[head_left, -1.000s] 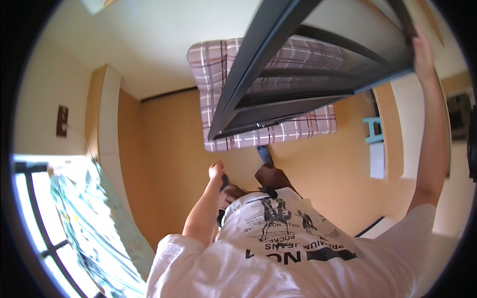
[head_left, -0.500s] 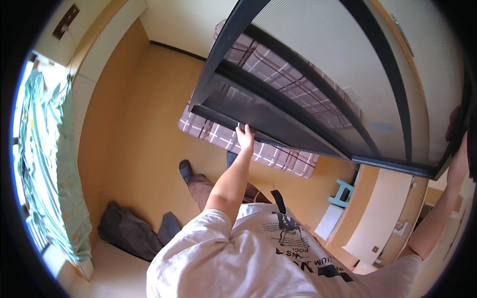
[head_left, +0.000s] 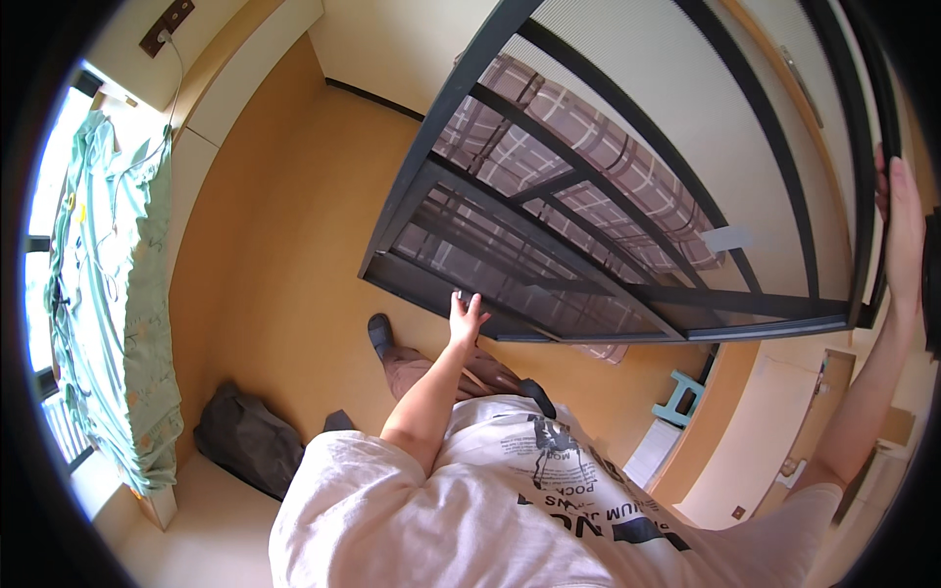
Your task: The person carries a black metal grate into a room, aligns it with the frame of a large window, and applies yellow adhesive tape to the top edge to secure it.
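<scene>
A large black-framed mesh screen panel [head_left: 586,176] with several crossbars is tilted in front of me, filling the upper right. My left hand [head_left: 469,318] is at its lower rail, near the lower left corner, thumb and forefinger at the edge; the remaining fingers are partly hidden. At the far right, my right hand [head_left: 902,220] is raised and wrapped round the panel's right side rail, fingertips showing past the edge. A small pale patch [head_left: 726,238] is on the mesh.
Behind the mesh lies a plaid mattress [head_left: 627,147]. A light blue stool [head_left: 678,397] stands to the right. On the left are a green curtain [head_left: 127,323] by the window and a dark cloth heap [head_left: 245,431]. My slippered foot [head_left: 379,333] is on the wooden floor [head_left: 294,245].
The panel has swung and tilted, showing more crossbars and covering more of the mattress. My left hand has moved slightly down and left with its lower edge; my right hand sits higher.
</scene>
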Demonstrator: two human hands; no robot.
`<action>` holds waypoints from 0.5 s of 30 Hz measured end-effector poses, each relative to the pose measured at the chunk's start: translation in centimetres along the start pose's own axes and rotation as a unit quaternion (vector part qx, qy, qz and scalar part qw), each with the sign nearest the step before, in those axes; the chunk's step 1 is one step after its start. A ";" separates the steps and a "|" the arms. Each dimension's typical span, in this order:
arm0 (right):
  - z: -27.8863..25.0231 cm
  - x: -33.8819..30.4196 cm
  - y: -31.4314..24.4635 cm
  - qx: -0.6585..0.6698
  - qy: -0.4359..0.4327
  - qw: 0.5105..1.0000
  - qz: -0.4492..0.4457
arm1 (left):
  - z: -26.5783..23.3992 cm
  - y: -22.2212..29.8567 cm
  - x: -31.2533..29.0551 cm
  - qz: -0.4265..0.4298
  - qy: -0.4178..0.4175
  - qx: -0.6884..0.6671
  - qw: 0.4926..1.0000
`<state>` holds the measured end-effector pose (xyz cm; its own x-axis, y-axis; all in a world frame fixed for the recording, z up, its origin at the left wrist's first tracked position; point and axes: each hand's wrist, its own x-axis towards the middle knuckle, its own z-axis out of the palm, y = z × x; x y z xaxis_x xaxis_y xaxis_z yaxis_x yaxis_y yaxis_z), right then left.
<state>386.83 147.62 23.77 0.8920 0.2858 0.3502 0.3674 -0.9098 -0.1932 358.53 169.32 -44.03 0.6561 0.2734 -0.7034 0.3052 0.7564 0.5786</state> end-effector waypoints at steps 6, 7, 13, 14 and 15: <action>3.8 0.9 -8.5 0.023 -0.120 0.989 -0.085 | -2.0 1.8 3.1 0.009 -0.013 -0.017 1.000; 2.9 1.5 -8.4 0.051 -0.164 0.983 -0.068 | -1.8 1.8 4.1 -0.008 -0.019 -0.010 1.000; 2.8 1.4 -11.8 0.120 -0.241 0.957 -0.113 | -1.4 0.9 8.4 -0.068 0.010 -0.025 0.997; 3.1 0.7 -12.3 0.132 -0.215 0.959 -0.130 | -1.5 0.9 8.4 -0.080 0.020 -0.019 0.996; 3.0 0.4 -13.1 0.083 -0.184 0.966 -0.160 | -1.3 0.8 8.5 -0.076 0.014 -0.017 0.997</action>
<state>383.21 160.53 23.72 0.7475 0.6603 0.0725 0.6501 -0.7049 -0.2837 363.49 173.03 -50.08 0.5847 0.1697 -0.7933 0.3753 0.8104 0.4499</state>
